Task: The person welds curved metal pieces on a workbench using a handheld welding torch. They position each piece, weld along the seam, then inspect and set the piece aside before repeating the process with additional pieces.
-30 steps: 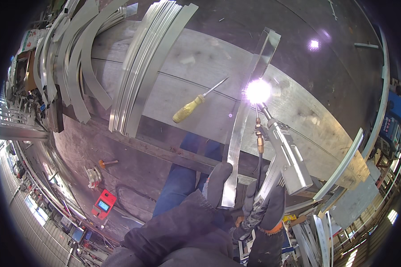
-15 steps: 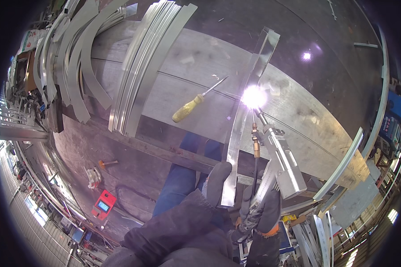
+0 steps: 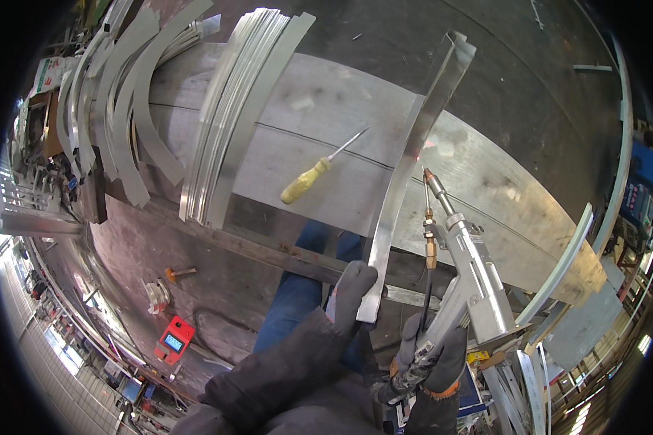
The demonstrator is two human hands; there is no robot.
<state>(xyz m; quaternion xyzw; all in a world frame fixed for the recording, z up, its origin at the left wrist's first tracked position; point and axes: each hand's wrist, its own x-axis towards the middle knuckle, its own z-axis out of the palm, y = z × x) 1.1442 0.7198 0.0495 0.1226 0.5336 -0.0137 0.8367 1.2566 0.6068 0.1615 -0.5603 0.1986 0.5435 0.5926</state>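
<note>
My left hand, in a dark work glove, is closed on the near end of a long bent metal strip. The strip runs away from me across a flat metal plate. My gloved right hand wraps round the handle of a welding gun. The gun's copper-coloured tip points at the strip's right edge, a little apart from it, beside a small reddish glowing spot. A thin wire feed tube with brass fittings runs along the gun. No arc burns now.
A screwdriver with a yellow handle lies on the plate. Left of it is a stack of metal strips, with curved strips beyond. A red device with a screen and a small orange-headed tool sit lower left.
The bright welding arc has gone out. The gun tip has drawn slightly right and back from the strip, and the strip's far end has shifted right.
</note>
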